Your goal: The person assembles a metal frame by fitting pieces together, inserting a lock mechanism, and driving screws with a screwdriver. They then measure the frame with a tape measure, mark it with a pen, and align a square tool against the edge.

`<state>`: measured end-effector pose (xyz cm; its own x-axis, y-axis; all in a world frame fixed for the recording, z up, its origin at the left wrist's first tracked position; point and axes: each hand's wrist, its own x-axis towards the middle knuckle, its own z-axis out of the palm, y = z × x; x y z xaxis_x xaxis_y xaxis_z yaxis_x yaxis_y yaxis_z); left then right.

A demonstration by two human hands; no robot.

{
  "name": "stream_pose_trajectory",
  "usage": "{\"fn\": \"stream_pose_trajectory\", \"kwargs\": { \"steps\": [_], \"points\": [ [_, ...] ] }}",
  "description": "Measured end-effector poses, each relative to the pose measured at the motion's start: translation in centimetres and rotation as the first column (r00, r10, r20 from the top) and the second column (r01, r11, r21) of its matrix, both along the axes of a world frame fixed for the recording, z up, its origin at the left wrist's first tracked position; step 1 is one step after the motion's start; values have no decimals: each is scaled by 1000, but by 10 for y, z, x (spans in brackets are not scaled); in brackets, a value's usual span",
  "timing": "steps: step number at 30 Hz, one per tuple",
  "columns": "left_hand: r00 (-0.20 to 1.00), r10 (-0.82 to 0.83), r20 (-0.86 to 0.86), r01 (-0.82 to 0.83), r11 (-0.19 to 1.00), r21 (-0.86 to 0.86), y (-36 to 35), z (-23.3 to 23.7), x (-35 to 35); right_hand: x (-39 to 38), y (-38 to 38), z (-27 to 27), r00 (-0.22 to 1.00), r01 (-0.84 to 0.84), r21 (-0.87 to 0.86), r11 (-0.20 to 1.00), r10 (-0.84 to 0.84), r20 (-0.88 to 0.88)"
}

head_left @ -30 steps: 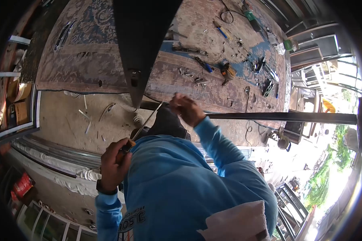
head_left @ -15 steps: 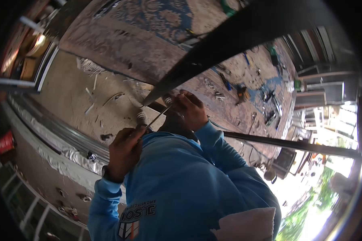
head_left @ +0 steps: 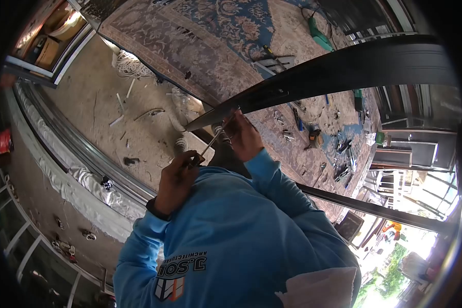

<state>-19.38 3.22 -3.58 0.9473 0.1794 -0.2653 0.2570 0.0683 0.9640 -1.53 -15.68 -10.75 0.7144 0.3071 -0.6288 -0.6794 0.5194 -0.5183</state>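
My left hand (head_left: 175, 184) is closed around the dark handle of a screwdriver, just in front of my blue sweater. The screwdriver's thin metal shaft (head_left: 212, 141) slants up to my right hand (head_left: 245, 137). There the right fingers are bent together around the shaft's far end; whatever they pinch is hidden. Right beside those fingers, a long black metal profile (head_left: 339, 69) runs from near my feet up to the right, with small holes in its face.
A patterned rug (head_left: 190, 61) bears scattered tools and a green power tool (head_left: 319, 34). Long metal profiles (head_left: 82, 143) lie along the left. Another dark bar (head_left: 369, 205) extends right of my waist. Coiled white cord (head_left: 131, 65) and scraps lie on the concrete floor.
The black profile has swung lower on the right side of the view. My left hand has come up and right, nearer my right hand, with the screwdriver still in it.
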Motion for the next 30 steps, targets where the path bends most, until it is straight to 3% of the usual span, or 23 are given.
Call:
{"fn": "stream_pose_trajectory", "kwargs": {
  "steps": [4,13,16,17,18,20,22,30],
  "points": [
    [994,39,-104,-57,983,-174,-1,-6,-1,1,4,9,1000,8,18,1000,-8,20],
    [981,12,-192,-58,971,-233,3,-2,9,4,2,-3,999,35,55,998,-36,28],
    [970,13,-244,-76,966,-248,4,0,16,-3,-7,11,997,40,-227,973,-23,78],
    [967,12,-254,-86,956,-280,6,-1,17,-1,-4,16,950,141,-356,924,-24,313],
    [964,10,-265,-96,945,-312,7,-3,17,3,-1,21,850,266,-450,852,12,526],
    [959,9,-282,-116,923,-367,8,-8,18,16,-8,12,650,345,-606,717,283,705],
    [955,2,-296,-129,903,-410,8,-11,21,43,-30,-9,479,264,-790,553,636,605],
    [913,-23,-407,-192,855,-481,8,-3,30,47,-30,1,502,270,-840,470,675,540]
  ]
}}
